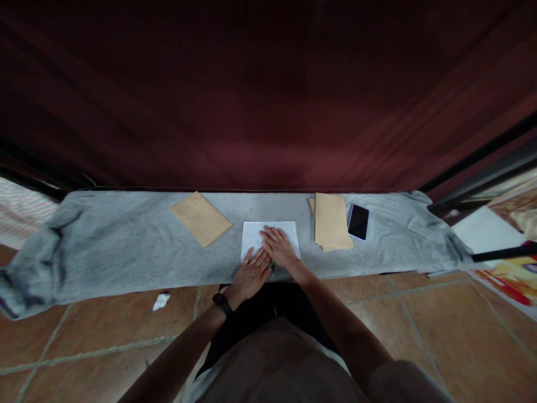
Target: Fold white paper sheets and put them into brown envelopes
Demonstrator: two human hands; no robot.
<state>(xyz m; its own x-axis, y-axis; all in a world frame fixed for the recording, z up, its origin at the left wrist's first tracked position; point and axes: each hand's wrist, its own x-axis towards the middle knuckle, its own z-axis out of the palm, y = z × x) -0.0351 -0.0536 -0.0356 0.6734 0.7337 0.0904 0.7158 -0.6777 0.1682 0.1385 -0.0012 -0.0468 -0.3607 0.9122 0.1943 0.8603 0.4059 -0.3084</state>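
A white sheet of paper (255, 234) lies on a grey cloth (126, 246) spread over a low surface in front of me. My right hand (278, 246) rests flat on the sheet, fingers stretched out and pointing left. My left hand (250, 274) lies flat at the sheet's near left corner, fingers spread, with a black band on the wrist. A single brown envelope (200, 218) lies to the left of the sheet. A small stack of brown envelopes (331, 228) lies to the right.
A black phone (358, 221) lies on the cloth just right of the envelope stack. A dark red curtain (268, 95) hangs behind. The floor is brown tile with a white paper scrap (161, 301). White and colourful sheets (503, 252) lie at far right.
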